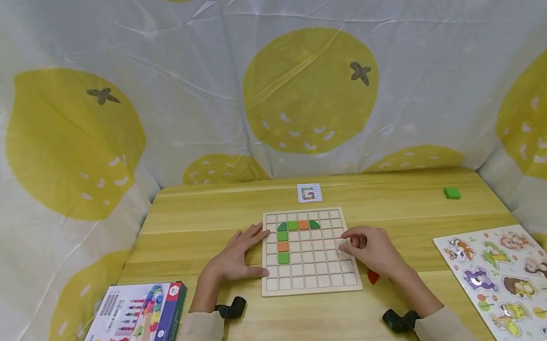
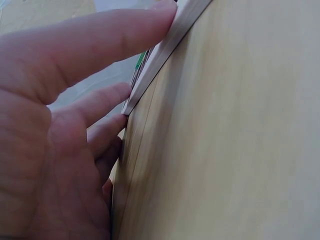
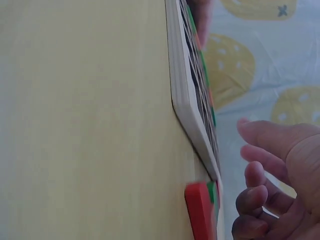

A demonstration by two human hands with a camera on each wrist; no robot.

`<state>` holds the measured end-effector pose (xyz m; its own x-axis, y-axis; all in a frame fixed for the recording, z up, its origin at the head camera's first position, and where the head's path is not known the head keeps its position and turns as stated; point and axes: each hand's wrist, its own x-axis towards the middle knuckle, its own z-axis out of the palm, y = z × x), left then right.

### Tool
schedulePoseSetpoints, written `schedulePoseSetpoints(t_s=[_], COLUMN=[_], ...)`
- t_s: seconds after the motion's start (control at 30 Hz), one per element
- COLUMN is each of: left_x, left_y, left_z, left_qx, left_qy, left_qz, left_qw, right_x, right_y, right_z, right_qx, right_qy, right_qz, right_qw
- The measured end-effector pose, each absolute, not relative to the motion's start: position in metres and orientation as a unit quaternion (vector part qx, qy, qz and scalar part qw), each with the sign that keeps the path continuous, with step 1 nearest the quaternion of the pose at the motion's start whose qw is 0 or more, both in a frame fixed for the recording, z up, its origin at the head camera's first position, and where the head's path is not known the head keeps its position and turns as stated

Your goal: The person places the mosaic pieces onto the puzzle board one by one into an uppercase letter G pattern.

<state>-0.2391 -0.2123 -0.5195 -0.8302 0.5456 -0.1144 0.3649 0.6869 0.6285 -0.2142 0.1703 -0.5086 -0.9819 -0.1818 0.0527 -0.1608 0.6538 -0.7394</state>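
Note:
A wooden grid board [image 1: 316,267] lies on the table, with pieces in an upside-down L. Its top row runs from a dark green rounded piece [image 1: 282,227] through a green square [image 1: 293,225] and an orange square [image 1: 303,224] to another dark green rounded piece [image 1: 314,224]. Green, orange and green squares form the column below. My left hand [image 1: 230,260] spreads thumb and fingers against the board's left edge. Over the right edge hovers my right hand [image 1: 375,250], fingers loosely bent; the right wrist view shows nothing between them. Beneath it lies a red piece [image 3: 199,210] beside a green one [image 3: 212,194].
Behind the board lies a small pattern card [image 1: 309,193] showing a coloured G. A green block [image 1: 452,193] sits at the far right. An animal puzzle board [image 1: 519,277] is at the right, a printed box [image 1: 120,334] at the left. Lemon-print cloth [image 1: 193,89] surrounds the table.

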Motion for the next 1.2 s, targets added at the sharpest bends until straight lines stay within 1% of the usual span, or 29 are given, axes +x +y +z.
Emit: schedulePoseSetpoints(t_s=[0.23,0.5,0.8,1.2], left_x=[-0.24,-0.24,-0.24,-0.239], left_y=[-0.212,-0.211,-0.211,-0.21], left_z=[-0.517,-0.518,-0.518,-0.518], left_qx=[0.247,0.241,0.24,0.235], left_qy=[0.908,0.909,0.909,0.91], left_qz=[0.304,0.306,0.307,0.309], left_qw=[0.148,0.148,0.145,0.144], right_x=[-0.214,-0.212,-0.21,-0.21], right_y=[0.19,0.204,0.204,0.207], right_z=[-0.512,-0.514,-0.511,-0.511], right_qx=[-0.063,-0.059,-0.046,-0.043], right_qy=[0.92,0.925,0.931,0.934], right_qz=[-0.387,-0.376,-0.36,-0.354], right_qw=[0.019,0.014,0.033,0.033])
